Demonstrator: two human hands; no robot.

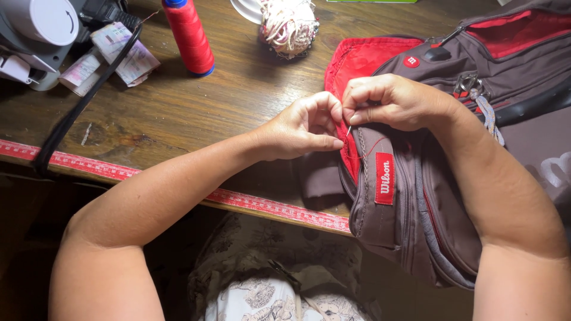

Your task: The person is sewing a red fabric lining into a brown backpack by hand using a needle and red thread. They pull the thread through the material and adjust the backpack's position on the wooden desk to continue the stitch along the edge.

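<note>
Grey fabric backpack with red lining is hanging over the wooden table's near edge. Left hand is pinching the red lining; right hand is pinching a thin needle there. Red thread spool is standing toward the far edge.

A dark wooden tabletop carries a grey and red bag, a red thread spool, a pincushion, folded paper slips and a red measuring tape along its edge.
</note>
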